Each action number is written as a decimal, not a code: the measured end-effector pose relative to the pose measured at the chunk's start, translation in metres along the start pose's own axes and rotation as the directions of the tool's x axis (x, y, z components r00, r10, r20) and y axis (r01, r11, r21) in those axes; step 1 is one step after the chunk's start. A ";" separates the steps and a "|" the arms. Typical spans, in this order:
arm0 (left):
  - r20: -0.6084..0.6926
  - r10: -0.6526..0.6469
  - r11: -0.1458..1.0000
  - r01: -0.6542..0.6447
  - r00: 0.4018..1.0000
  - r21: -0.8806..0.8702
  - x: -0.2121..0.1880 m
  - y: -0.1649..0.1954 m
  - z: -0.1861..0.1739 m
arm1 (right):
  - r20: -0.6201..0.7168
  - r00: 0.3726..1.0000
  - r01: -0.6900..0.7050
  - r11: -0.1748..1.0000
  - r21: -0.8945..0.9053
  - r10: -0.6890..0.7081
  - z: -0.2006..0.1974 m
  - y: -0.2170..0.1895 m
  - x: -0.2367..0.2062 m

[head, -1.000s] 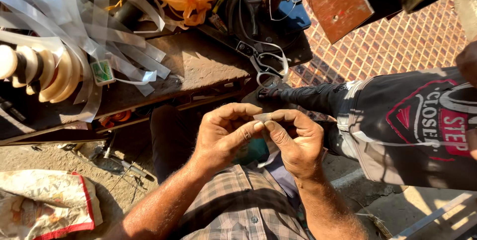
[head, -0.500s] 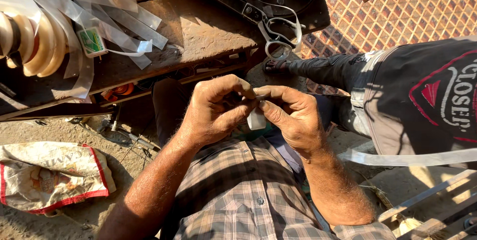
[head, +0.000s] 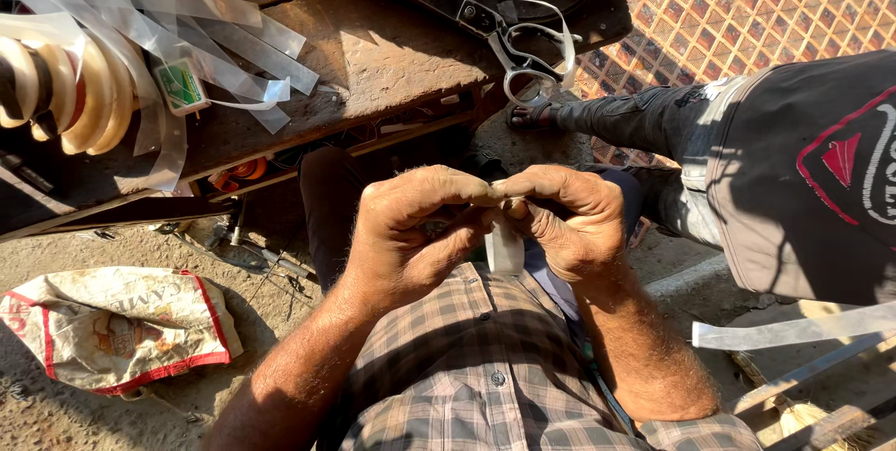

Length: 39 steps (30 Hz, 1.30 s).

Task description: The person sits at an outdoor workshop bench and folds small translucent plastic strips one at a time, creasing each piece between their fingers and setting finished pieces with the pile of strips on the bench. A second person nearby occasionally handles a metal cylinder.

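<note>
Both hands (head: pixel 495 227) on clear strip (head: pixel 505 247)

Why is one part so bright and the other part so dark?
Head view: hard sunlight hits the left hand, right hand and rusty workbench, glaring off the translucent plastic strips; beneath the bench lies deep shadow; the wide lens bends the edges; focus stays sharp.

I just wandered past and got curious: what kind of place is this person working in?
Probably an open-air roadside repair stall: a worn wooden workbench strewn with translucent plastic strips, metal scissors at its edge, bare dirt ground underfoot, patterned paving beyond.
</note>
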<state>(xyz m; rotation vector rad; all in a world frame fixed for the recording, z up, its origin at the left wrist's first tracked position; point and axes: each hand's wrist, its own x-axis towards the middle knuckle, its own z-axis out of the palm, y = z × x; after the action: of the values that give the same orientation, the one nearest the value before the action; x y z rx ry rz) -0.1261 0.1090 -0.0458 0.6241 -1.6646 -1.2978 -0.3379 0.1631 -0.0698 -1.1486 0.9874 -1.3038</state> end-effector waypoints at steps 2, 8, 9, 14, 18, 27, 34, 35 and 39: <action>-0.024 0.049 0.999 -0.048 0.999 0.010 0.000 -0.001 0.001 | -0.017 0.999 0.047 0.997 -0.065 -0.048 0.000 -0.002 -0.001; -0.006 0.064 0.996 -0.064 0.998 0.067 -0.004 -0.002 0.004 | 0.053 0.997 0.068 0.995 -0.078 -0.064 0.003 -0.007 -0.003; -0.008 0.065 0.993 -0.064 0.998 0.094 -0.005 -0.001 0.005 | 0.051 0.997 0.062 0.996 -0.061 -0.059 0.004 -0.007 -0.004; -0.009 0.074 0.996 -0.073 0.997 0.056 -0.005 -0.001 0.006 | -0.004 0.998 0.062 0.989 -0.136 -0.064 0.006 -0.006 -0.008; -0.033 -0.064 0.993 0.061 0.997 -0.097 -0.007 -0.001 0.008 | -0.027 0.990 0.131 0.976 -0.172 -0.138 0.005 -0.006 -0.009; -0.006 -0.055 0.996 0.054 0.998 -0.074 -0.011 -0.006 0.005 | 0.010 0.983 0.182 0.964 -0.196 -0.183 0.004 -0.010 -0.009; -0.013 -0.027 0.998 0.026 1.000 -0.048 -0.012 -0.005 0.004 | 0.030 0.984 0.175 0.972 -0.153 -0.173 0.007 -0.013 -0.008; -0.015 -0.011 0.999 0.011 1.000 -0.034 -0.011 -0.005 0.004 | 0.038 0.984 0.179 0.970 -0.168 -0.175 0.007 -0.014 -0.008; -0.021 0.036 0.999 -0.035 0.999 0.032 -0.008 0.002 0.006 | 0.053 0.983 0.182 0.957 -0.226 -0.175 0.008 -0.018 -0.007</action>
<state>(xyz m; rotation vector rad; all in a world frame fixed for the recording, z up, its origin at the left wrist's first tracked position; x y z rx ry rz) -0.1270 0.1192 -0.0471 0.6223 -1.6738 -1.2373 -0.3340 0.1719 -0.0509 -1.4601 1.0499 -1.3325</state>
